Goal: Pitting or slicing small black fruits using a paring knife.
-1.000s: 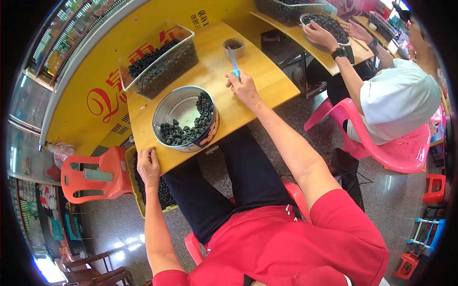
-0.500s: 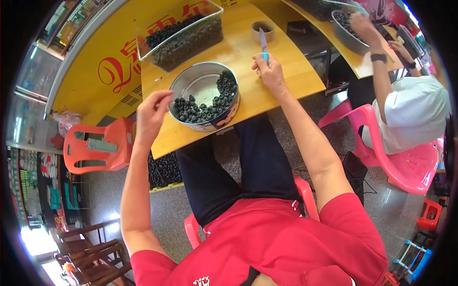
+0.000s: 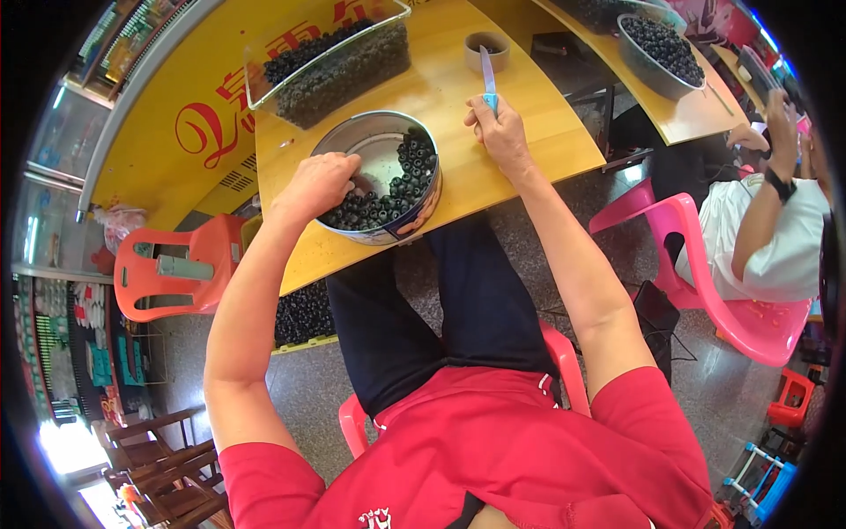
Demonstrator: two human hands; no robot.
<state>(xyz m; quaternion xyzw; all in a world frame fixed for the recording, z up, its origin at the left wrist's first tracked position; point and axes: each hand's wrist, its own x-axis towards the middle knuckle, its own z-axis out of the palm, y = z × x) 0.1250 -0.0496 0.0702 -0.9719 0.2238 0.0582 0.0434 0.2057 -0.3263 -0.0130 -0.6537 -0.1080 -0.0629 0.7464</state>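
Note:
A round metal tin (image 3: 326,148) sits near the table's front edge. Inside it, small black round pieces (image 3: 388,204) with paler centres lie along the near and right sides, and bare bottom shows elsewhere. Over the tin's left rim reaches my left hand (image 3: 324,183), its fingers curled together; whatever is between the fingertips is hidden. To the right of the tin, my right hand (image 3: 500,137) is closed round the blue handle of a knife (image 3: 488,75), whose blade points away from me. Just beyond the blade tip stands a small round cup (image 3: 499,62).
A clear plastic bin (image 3: 345,78) full of black pieces stands at the table's far left. Another table on the right bears a filled basin (image 3: 659,55), beside a seated person in white (image 3: 762,229). An orange chair (image 3: 145,273) stands left; a dark-filled crate (image 3: 302,317) lies below.
My left hand has moved right, from outside the tin to over its rim. My right hand keeps the knife almost still. The other person's hands have left the basin.

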